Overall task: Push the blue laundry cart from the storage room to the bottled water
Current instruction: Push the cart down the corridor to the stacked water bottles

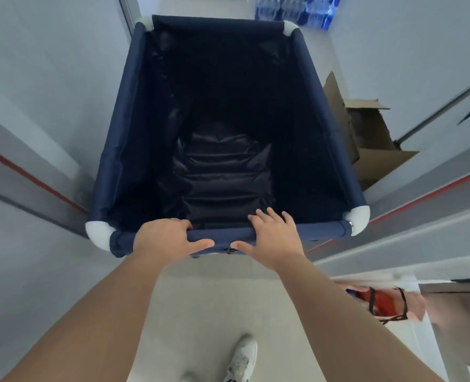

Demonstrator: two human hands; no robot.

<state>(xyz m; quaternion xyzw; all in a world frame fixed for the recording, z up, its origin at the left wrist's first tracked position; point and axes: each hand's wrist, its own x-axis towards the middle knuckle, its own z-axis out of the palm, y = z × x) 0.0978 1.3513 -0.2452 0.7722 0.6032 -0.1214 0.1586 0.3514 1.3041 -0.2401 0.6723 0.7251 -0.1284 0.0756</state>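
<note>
The blue laundry cart (pixel 123 128) fills the middle of the view, a deep navy fabric bin with white corner pieces and a dark, bare inside. It stands in a narrow doorway. My left hand (pixel 162 238) is wrapped around the cart's near top rail, thumb underneath. My right hand (pixel 272 238) rests on the same rail just to the right, fingers spread over the top and thumb below. Packs of bottled water (pixel 297 9) in blue wrapping lie on the floor beyond the cart's far right corner, partly cut off by the top edge.
Grey door frames with a red stripe (pixel 35 177) close in on both sides of the cart. Flattened cardboard boxes (pixel 366 139) lean against the right wall. A red and white bag (pixel 385 304) sits at the lower right. My white shoe (pixel 242 359) is on the pale floor.
</note>
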